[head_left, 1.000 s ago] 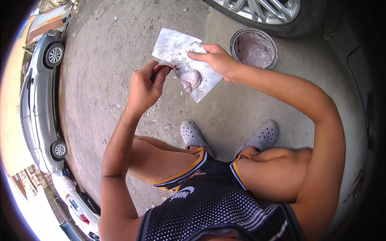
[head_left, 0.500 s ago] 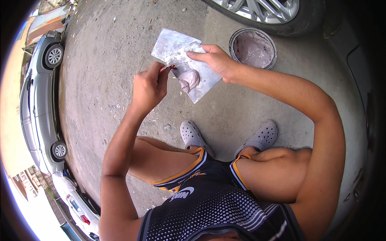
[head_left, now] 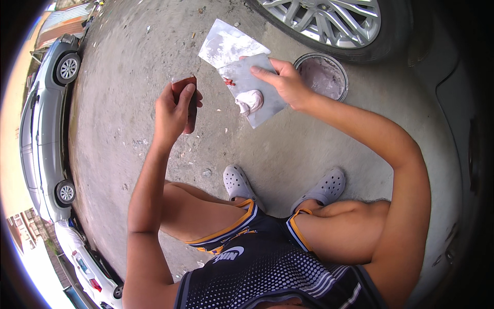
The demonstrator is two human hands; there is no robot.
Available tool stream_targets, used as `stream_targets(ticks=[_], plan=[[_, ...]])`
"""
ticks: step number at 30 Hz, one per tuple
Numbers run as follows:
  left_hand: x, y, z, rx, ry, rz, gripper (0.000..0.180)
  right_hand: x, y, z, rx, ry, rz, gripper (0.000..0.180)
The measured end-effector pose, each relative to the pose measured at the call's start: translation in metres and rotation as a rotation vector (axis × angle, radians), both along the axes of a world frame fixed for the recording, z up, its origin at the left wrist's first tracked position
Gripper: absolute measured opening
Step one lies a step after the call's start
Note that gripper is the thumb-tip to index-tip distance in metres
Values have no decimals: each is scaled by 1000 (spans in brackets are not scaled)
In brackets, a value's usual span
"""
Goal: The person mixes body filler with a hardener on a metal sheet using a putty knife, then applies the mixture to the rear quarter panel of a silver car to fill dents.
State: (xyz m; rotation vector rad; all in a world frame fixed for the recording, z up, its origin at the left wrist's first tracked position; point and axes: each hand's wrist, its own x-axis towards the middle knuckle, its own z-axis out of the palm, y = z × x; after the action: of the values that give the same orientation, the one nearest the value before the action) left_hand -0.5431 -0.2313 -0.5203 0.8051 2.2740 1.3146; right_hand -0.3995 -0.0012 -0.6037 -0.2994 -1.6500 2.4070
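My right hand (head_left: pixel 284 81) holds a flat grey metal plate (head_left: pixel 252 87) by its far edge. A blob of pale pinkish putty (head_left: pixel 250 100) and a small red smear (head_left: pixel 228 81) lie on it. A second whitish plate (head_left: pixel 224 45) shows just behind it; whether it is held or on the ground I cannot tell. My left hand (head_left: pixel 174 109) is closed around a small dark red tube (head_left: pixel 183 88), a little to the left of the plate and apart from it.
An open round can of pale putty (head_left: pixel 322 75) stands on the concrete beside a car wheel (head_left: pixel 329 20). My feet in grey clogs (head_left: pixel 237 184) rest below. A silver car (head_left: pixel 43 129) is parked at the left, a white one (head_left: pixel 85 262) at the lower left.
My left hand pulled the red tube back from the plate to the left, leaving a red smear on it. The plate tilted slightly, still in my right hand.
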Motion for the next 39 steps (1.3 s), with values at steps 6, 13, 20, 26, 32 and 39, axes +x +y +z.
stream_targets(ticks=[6, 13, 20, 26, 32, 39], plan=[[-30, -31, -104, -339, -262, -55, 36, 25, 43, 26, 289, 11, 87, 43], [52, 30, -207, -401, 312, -888, 23, 57, 61, 37, 315, 5, -23, 42], [101, 104, -251, -171, 423, -998, 20, 83, 80, 51, 294, -126, -91, 43], [69, 89, -237, -194, 515, -810, 29, 94, 78, 98, 132, -222, -116, 43], [-11, -3, -101, -441, 228, -411, 35, 87, 32, 197, -146, -395, -182, 45], [-103, -28, 347, 320, -88, -27, 93, 47, -59, 382, -420, -455, -346, 45]])
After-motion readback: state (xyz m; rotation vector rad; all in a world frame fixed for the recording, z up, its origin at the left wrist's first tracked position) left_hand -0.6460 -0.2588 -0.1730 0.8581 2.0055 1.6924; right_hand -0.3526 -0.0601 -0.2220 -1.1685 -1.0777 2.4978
